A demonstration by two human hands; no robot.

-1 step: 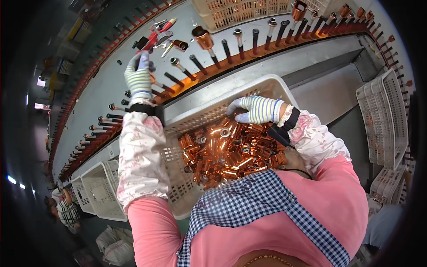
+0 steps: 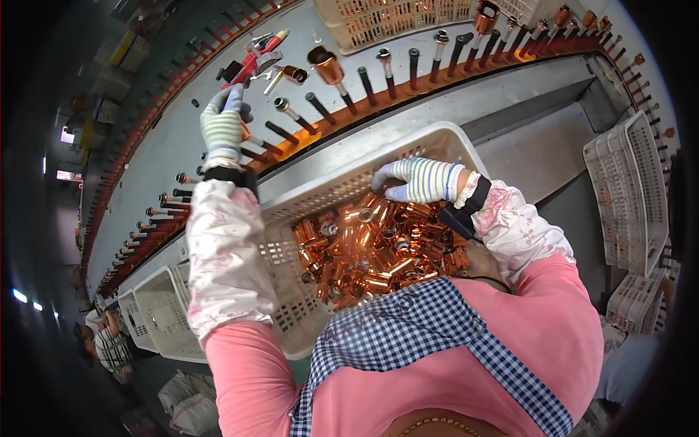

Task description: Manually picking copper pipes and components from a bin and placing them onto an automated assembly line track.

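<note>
Left hand [image 2: 222,127] is up at the row of dark pegs [image 2: 291,114] on the orange rail [image 2: 408,91]; its grip looks closed near a peg, but I can't tell on what. Right hand [image 2: 419,180] is down in the white basket [image 2: 437,142] of copper fittings [image 2: 371,251], fingers curled, contents hidden. The basket sits between body and rail, so I judge that keeps both reaches short. Red-handled pliers [image 2: 255,58] lie on the bench [image 2: 175,138].
</note>
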